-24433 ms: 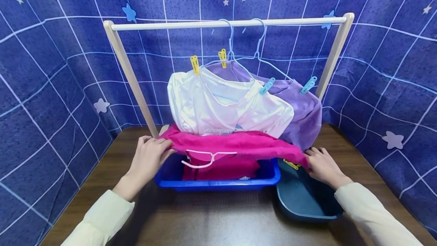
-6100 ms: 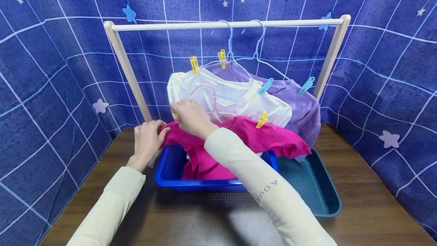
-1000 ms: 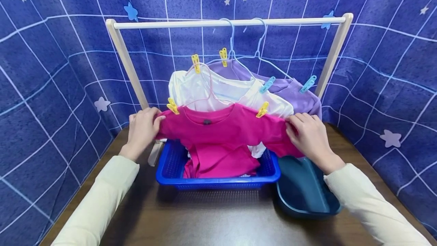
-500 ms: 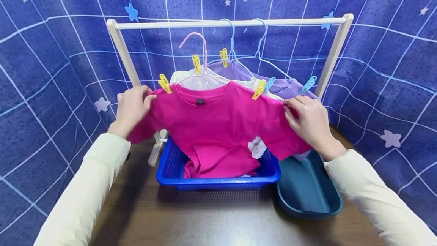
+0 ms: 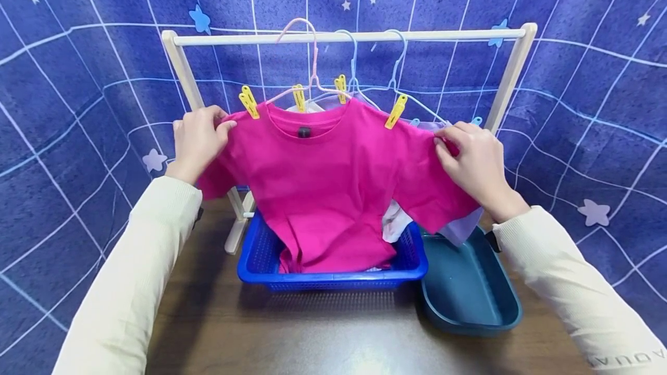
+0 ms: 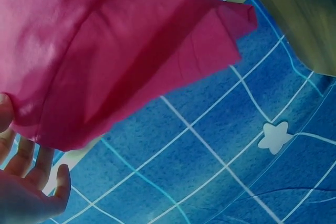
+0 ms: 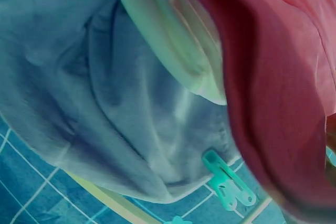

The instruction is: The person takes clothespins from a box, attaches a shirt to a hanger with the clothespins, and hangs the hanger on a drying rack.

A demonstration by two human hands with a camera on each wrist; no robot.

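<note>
My left hand [image 5: 197,140] and right hand [image 5: 476,161] pinch the two shoulder-sleeve edges of a magenta T-shirt [image 5: 323,178], spread between them. A pink hanger [image 5: 316,65] sits inside its neck, and the hook overlaps the rack's rail [image 5: 219,39] in the head view. Yellow clothespins [image 5: 249,103] clip both shoulders. The shirt's lower part lies in a blue basket [image 5: 333,278]. In the left wrist view, fingers [image 6: 39,174] are at the sleeve edge. The right wrist view shows the sleeve [image 7: 283,87] in front of a white shirt [image 7: 181,51] and a purple shirt [image 7: 68,93].
Two blue hangers [image 5: 354,65] hang on the rail, their shirts mostly hidden behind the magenta one. A blue clothespin [image 7: 228,182] grips the purple shirt. A dark teal tray [image 5: 469,282] stands right of the basket on the wooden table [image 5: 333,328]. Wooden posts [image 5: 510,85] flank the rail.
Both hands have raised the magenta T-shirt and its hanger; the hook has gone from below the rail up to it. Earlier, the right hand was at the left-shoulder clothespin.
</note>
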